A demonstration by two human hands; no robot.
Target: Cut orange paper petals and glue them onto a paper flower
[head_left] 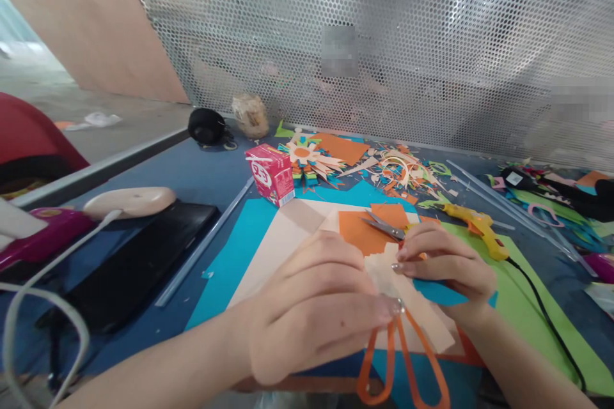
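Two hands pinched on cream strip and orange loops

Read a clock face centred on the cream strip (430,318), which is held slantwise above the papers on the table. At nine o'clock, the left hand (321,307) is clamped thumb to fingers where the orange loops (391,353) meet the pale paper; the loops hang toward six. The right hand (446,266), at about two, has its thumb and finger closed on the strip's upper part. The join is behind the left thumb, so how the pieces are fixed there cannot be told.

To do this well, let the left pinch serve as the anchor — firm, but flat, so the thin loops don't crease — while the right fingertips line up the strip and smooth it. Pressure is best spread along the overlap rather than at one spot, and the loops are better hanging free of the table edge.

The scissors (384,227) lie at eleven with blades spread, and the glue gun (481,230) lies just past the right hand — mind its nozzle and cable (542,310).
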